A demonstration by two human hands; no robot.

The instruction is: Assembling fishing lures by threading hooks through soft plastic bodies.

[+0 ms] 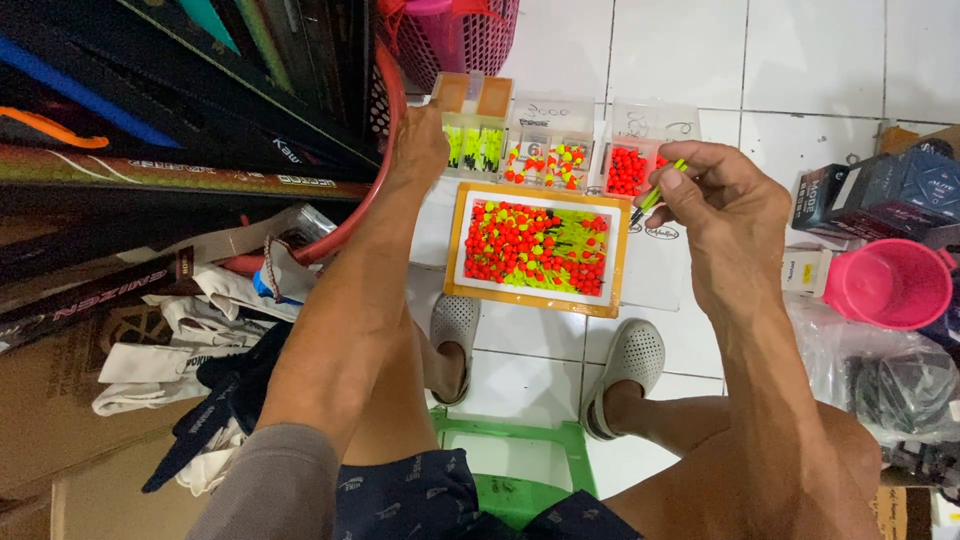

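pinching yellow-green float sticks (657, 192) in right hand (722, 212), left hand (418, 142) perhaps touching clear box (474, 145)

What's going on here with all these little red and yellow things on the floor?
A person sits over a tray full of red and yellow fishing floats. The right hand pinches one yellow-green float above it. The left hand reaches into a small clear box of yellow floats behind the tray.

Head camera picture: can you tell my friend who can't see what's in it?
A seated person's right hand pinches a thin yellow-green stick float above an open tray of red and yellow floats on the tiled floor. The left hand reaches to a small box of yellow-green floats.
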